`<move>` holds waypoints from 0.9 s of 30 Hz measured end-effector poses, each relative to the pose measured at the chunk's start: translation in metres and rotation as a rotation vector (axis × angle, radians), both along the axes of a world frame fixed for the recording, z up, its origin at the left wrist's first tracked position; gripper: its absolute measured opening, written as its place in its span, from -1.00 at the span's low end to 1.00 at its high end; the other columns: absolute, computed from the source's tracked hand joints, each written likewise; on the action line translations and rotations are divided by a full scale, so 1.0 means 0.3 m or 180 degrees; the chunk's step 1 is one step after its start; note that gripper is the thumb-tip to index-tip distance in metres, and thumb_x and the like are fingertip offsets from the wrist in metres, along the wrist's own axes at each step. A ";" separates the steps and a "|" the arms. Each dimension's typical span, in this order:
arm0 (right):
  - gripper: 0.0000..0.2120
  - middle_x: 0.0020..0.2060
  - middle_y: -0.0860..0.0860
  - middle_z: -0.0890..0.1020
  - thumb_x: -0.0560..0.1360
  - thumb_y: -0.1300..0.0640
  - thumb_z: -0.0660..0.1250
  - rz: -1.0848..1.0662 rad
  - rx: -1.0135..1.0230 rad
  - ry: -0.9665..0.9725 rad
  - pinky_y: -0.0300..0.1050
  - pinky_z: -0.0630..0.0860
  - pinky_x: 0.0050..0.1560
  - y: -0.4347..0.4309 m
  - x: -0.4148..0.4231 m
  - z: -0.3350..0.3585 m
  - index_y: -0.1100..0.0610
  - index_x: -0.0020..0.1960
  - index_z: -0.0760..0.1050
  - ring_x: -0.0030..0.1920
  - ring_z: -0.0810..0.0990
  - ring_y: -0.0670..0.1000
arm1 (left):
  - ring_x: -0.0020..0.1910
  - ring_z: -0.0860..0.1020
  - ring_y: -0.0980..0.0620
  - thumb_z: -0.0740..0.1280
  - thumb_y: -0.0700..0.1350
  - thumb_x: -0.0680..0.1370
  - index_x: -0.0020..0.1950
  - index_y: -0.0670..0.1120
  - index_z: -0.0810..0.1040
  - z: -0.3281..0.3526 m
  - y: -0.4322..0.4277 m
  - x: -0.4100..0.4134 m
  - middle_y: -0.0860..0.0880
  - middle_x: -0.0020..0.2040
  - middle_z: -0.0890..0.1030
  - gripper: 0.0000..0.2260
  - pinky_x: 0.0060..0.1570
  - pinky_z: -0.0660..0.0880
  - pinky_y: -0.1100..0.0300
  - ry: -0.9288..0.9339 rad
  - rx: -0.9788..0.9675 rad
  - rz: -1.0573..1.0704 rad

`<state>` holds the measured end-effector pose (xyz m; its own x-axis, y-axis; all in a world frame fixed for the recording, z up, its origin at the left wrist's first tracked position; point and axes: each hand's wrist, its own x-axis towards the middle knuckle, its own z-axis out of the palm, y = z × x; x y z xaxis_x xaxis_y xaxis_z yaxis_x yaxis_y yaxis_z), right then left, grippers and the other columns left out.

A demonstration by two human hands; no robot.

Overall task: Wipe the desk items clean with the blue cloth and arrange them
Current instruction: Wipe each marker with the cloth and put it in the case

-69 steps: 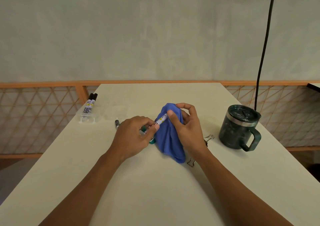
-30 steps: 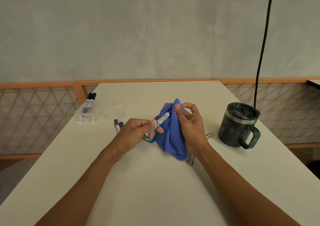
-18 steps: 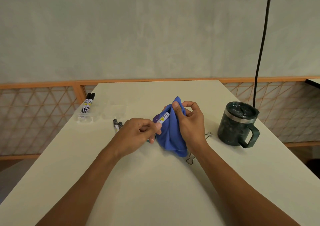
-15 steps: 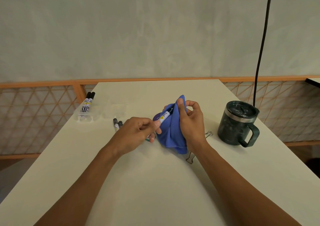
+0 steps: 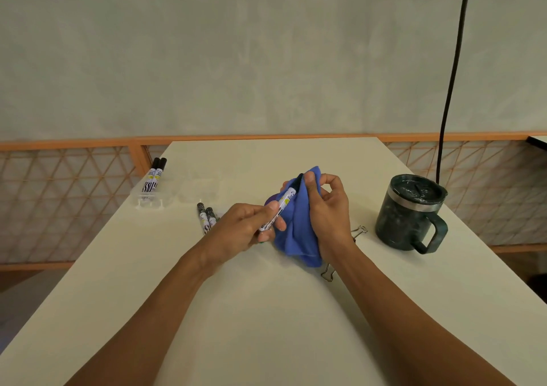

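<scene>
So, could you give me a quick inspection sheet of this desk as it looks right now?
Surface: pale table.
Job's things: marker, far end wrapped in the blue cloth; pair of markers in a clear holder; loose markers lying on the table.
Clutter: lidded dark mug; binder clip; second binder clip.
Hands: left hand grips the marker; right hand holds the cloth round it.
Cables: black cable hanging down behind the mug.
Surroundings: plain wall; orange lattice railing.
</scene>
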<state>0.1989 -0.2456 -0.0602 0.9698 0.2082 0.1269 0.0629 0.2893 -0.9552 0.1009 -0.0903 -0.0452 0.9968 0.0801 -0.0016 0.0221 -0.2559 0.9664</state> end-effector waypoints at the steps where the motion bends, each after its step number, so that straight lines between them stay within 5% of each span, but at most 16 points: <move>1: -0.62 -0.11 0.12 0.79 0.71 -0.10 0.33 0.0027 0.0072 0.0101 0.09 0.74 -0.02 0.005 -0.004 -0.002 0.20 0.23 0.36 -0.09 0.80 0.18 | -0.36 0.30 0.06 0.21 0.17 0.75 -0.02 -0.11 0.72 -0.002 0.006 0.001 0.00 -0.36 0.42 -0.56 -0.40 0.20 0.30 -0.0002 -0.0047 -0.0010; 4: -0.61 0.06 0.16 0.79 0.72 -0.09 0.33 0.0372 0.0241 0.0178 0.21 0.70 0.18 0.007 -0.014 -0.007 0.22 0.28 0.34 0.07 0.78 0.25 | -0.40 0.28 0.08 0.21 0.18 0.75 -0.06 -0.05 0.74 -0.013 0.007 0.005 -0.02 -0.36 0.42 -0.56 -0.39 0.15 0.23 -0.0007 -0.0189 0.0081; 6: -0.60 0.11 0.14 0.78 0.70 -0.04 0.37 0.0667 0.0125 0.0072 0.17 0.69 0.17 0.006 -0.029 -0.009 0.22 0.29 0.32 0.09 0.78 0.21 | -0.40 0.36 0.10 0.21 0.17 0.75 -0.04 -0.10 0.74 -0.018 -0.008 0.004 -0.03 -0.36 0.44 -0.55 -0.35 0.29 0.29 -0.0025 -0.0249 0.0153; 10: -0.64 0.14 0.17 0.77 0.65 -0.02 0.45 0.0730 0.0119 0.0094 0.36 0.62 0.29 0.000 -0.028 -0.006 0.12 0.25 0.37 0.16 0.75 0.29 | -0.22 0.65 0.05 0.23 0.27 0.72 -0.01 -0.02 0.78 -0.024 -0.011 -0.003 -0.03 -0.29 0.72 -0.53 0.02 0.52 0.13 -0.0189 0.0439 0.0253; 13: -0.74 0.18 0.21 0.75 0.69 0.08 0.39 0.0809 0.0604 0.0188 0.26 0.64 0.29 -0.018 -0.019 0.021 0.12 0.28 0.39 0.21 0.74 0.25 | -0.17 0.68 0.09 0.24 0.26 0.72 -0.04 0.01 0.74 -0.033 0.013 -0.003 0.06 -0.19 0.76 -0.57 -0.10 0.52 0.26 -0.0642 0.0859 0.0827; 16: -0.77 0.23 0.23 0.73 0.72 0.17 0.31 0.0963 0.1049 0.0315 0.08 0.70 0.16 -0.045 -0.010 0.045 0.15 0.35 0.41 0.25 0.73 0.22 | 0.03 0.61 0.18 0.26 0.11 0.75 0.26 0.14 0.64 -0.039 0.029 0.008 0.22 0.16 0.68 -0.80 -0.08 0.47 0.44 -0.1128 0.1040 0.1040; 18: -0.76 0.25 0.24 0.72 0.72 0.20 0.28 0.1062 0.1171 0.0381 0.04 0.71 0.11 -0.057 -0.010 0.055 0.18 0.37 0.43 0.25 0.73 0.22 | 0.12 0.59 0.26 0.29 0.11 0.74 0.41 0.23 0.56 -0.055 0.037 0.015 0.24 0.28 0.56 -0.75 0.00 0.46 0.49 -0.1041 0.1068 0.0733; 21: -0.78 0.23 0.20 0.73 0.73 0.21 0.25 0.1157 0.1238 0.0419 0.07 0.72 0.12 -0.072 -0.014 0.065 0.21 0.36 0.46 0.23 0.73 0.19 | 0.16 0.60 0.31 0.38 0.14 0.69 0.26 0.25 0.63 -0.072 0.038 0.020 0.27 0.22 0.63 -0.84 0.05 0.45 0.49 -0.0927 0.1136 0.0588; 27: -0.64 0.17 0.16 0.72 0.73 0.14 0.27 0.1020 0.1245 0.0326 0.07 0.68 0.21 -0.083 0.018 0.056 0.32 0.46 0.44 0.27 0.70 0.20 | -0.11 0.70 0.01 0.53 -0.07 0.62 -0.02 -0.05 0.65 -0.070 0.047 0.041 0.06 -0.12 0.75 -0.89 -0.07 0.62 0.19 -0.1390 0.0498 0.1182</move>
<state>0.2042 -0.2705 -0.0434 0.8766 0.4530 0.1625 -0.1756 0.6155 -0.7683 0.1131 -0.0761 -0.0662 0.8076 0.3899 0.4424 -0.2538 -0.4473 0.8576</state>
